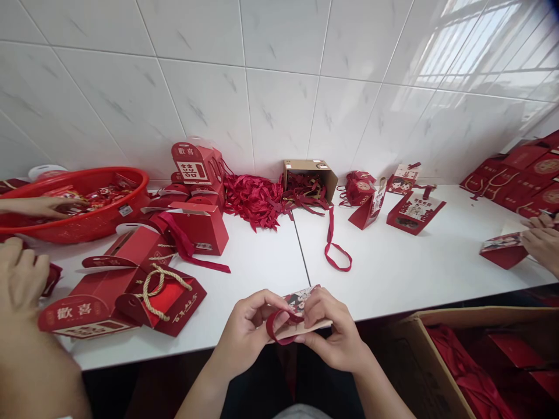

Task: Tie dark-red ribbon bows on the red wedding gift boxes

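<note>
Both my hands are together at the table's front edge, around a small gift box (300, 298) with a printed picture on its upper face and a pale, tan-coloured side. A dark red ribbon (271, 327) loops out at its left. My left hand (248, 330) is closed, pinching the ribbon between thumb and fingers against the box. Curled over the box's right end, my right hand (334, 329) grips it with thumb below and fingers above. The fingers partly hide the box and where the ribbon passes through. A loose red ribbon (338, 256) lies on the table beyond.
Red candy boxes (187, 299) crowd the left, before a red basin (109, 218) of sweets. Ribbon piles (255, 201) and a cardboard box (332, 174) stand by the wall. Small gift boxes (414, 212) sit right. Other people's hands work at both sides. An open carton (441, 372) is lower right.
</note>
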The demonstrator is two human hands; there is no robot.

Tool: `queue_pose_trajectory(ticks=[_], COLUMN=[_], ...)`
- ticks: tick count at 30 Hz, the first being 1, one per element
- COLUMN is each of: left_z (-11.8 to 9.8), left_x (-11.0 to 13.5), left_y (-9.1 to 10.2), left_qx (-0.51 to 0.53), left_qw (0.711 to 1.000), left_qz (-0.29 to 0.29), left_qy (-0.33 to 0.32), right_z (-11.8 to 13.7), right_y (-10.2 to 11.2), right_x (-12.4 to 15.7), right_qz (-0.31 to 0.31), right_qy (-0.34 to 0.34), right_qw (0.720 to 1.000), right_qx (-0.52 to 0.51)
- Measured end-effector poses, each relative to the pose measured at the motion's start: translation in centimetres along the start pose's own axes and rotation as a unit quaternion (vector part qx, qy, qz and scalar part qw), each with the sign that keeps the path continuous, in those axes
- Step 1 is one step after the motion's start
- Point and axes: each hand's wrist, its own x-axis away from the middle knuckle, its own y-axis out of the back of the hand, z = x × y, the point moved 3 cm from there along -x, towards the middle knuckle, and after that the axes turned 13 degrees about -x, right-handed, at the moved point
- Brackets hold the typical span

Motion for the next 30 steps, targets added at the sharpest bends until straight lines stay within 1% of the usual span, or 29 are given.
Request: queue_pose_trajectory(ticks=[4, 6, 8, 13, 20, 27, 30], left_z=[-0.25, -0.41, -0.50, -0.32, -0.68, -0.20, -0.20], left_x=[0.07, 0.08, 0.03, -0.07, 0.34, 0.34, 0.51], left_y=[-0.12, -0.10, -0.02, 0.01, 0.06, -0.26, -0.54], left_qx=[0.022, 0.034, 0.033, 0.018, -0.001, 0.026, 0.036], left_qw=[0.999, 0.998, 0.998, 0.996, 0.992, 0.993, 0.993], left_qz=[0.022, 0.035, 0.044, 0.077, 0.073, 0.063, 0.071], left_qy=[0.030, 0.035, 0.023, -0.032, -0.107, -0.100, -0.088], right_z=[-0.03, -0.10, -0.19, -0.29, -0.46, -0.67, -0.79], right_y=[0.00, -0.01, 0.00, 0.08, 0.04, 0.12, 0.13], right_x=[-0.09, -0.14, -0.16, -0.12, 0.00, 0.14, 0.25], right_qz=[0.000, -0.002, -0.008, -0.027, -0.040, -0.067, -0.069], right_qy=[-0.001, -0.004, -0.007, -0.010, -0.024, -0.011, -0.006], right_qw=[1.000, 1.000, 1.000, 0.999, 0.998, 0.997, 0.997], right_qx=[-0.004, -0.009, -0.017, -0.023, -0.052, -0.033, -0.035])
